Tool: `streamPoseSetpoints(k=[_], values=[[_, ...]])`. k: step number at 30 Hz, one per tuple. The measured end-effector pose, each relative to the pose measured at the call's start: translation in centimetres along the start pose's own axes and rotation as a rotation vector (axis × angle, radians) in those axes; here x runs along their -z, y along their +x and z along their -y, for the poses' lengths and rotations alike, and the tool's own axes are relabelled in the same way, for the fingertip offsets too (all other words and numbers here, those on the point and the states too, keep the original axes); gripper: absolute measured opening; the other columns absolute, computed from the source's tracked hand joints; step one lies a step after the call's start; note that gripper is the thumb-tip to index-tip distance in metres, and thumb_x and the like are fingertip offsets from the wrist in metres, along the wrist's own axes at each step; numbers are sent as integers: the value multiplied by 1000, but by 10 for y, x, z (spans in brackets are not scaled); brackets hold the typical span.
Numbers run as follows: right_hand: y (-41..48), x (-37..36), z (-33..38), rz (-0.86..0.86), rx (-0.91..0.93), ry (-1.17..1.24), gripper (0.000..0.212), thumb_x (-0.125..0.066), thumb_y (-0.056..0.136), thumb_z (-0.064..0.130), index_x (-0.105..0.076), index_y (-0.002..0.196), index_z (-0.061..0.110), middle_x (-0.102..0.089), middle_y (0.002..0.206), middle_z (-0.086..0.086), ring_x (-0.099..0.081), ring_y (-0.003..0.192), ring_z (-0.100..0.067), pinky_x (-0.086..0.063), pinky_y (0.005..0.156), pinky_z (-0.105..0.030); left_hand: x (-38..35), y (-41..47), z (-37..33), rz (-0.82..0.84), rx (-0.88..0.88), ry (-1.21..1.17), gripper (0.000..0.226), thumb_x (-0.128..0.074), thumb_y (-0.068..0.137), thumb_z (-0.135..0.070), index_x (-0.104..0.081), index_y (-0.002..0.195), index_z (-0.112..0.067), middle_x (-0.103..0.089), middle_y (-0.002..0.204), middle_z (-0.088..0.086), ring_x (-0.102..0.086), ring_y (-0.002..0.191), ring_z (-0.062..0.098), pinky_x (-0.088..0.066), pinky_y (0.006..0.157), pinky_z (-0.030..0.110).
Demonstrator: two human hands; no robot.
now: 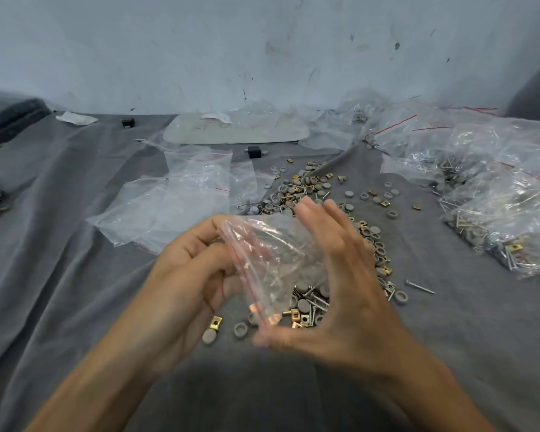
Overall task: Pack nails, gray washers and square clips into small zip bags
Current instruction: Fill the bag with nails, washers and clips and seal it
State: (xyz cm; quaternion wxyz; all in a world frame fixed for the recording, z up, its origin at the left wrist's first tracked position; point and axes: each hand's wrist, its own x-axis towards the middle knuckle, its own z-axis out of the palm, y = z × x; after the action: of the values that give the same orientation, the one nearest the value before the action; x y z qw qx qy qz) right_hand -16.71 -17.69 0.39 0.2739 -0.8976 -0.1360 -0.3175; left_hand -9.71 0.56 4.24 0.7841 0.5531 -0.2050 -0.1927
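Nearest me, just under my left hand, lie one square clip and two gray washers. My left fingers grip one small zip bag, its red zip line running near-right to far-left. My right hand, blurred, is spread straight-fingered against it. One nail lies crosswise right of my right fingers. The loose pile spreads beyond my fingertips.

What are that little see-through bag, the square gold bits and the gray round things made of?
Small clear zip bag: thin glossy plastic film, crinkled, with a red seal line. Square gold clips: likely brass-coloured plated metal, shiny. Gray round washers: matte, probably plastic or rubber.
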Motion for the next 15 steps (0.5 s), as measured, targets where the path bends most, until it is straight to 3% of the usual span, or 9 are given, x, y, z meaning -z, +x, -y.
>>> streamPoseSetpoints(k=[2,5,8,11,13,15], values=[[0,2,-7,14,-100,20,99,-69,73,65,-24,156,37,-41,143,27,-29,143,3,-26,120,-39,0,1,0,9,41,-16,16,-65,80,-6,-74,80,-19,-72,77,6,-66,59,11,-54,52,21],[0,2,-17,-42,-129,-49,69,-68,82,45,-40,145,36,-48,115,21,-48,112,1,-41,105,-33,-1,1,9,-88,29,228,22,-53,98,-11,-65,84,-23,-68,69,3,-61,52,11,-48,46,18],[-1,-3,-19,-32,-143,-136,69,-71,79,29,-44,143,28,-45,119,12,-49,110,-12,-40,99,-23,1,0,22,-10,48,343,9,-57,99,-13,-60,107,-16,-71,73,7,-65,56,14,-50,46,21],[-5,-5,-20,-12,-177,-89,79,-76,77,21,-40,146,34,-39,134,11,-43,126,-8,-33,109,-15,3,-1,24,75,41,434,14,-68,95,-10,-70,108,-9,-71,70,2,-62,55,5,-45,47,14],[-7,3,-28,42,-329,146,97,-85,75,28,-27,149,51,-34,148,19,-42,135,4,-36,110,-13,8,1,22,38,32,359,13,-69,92,-22,-76,102,-20,-71,72,3,-62,57,11,-46,48,18],[-1,17,-27,147,-616,687,117,-96,63,41,-17,145,68,-47,149,20,-59,124,1,-54,93,-18,14,4,21,-43,59,237,14,-62,90,-32,-75,92,-28,-63,66,1,-54,51,13,-42,44,21]])
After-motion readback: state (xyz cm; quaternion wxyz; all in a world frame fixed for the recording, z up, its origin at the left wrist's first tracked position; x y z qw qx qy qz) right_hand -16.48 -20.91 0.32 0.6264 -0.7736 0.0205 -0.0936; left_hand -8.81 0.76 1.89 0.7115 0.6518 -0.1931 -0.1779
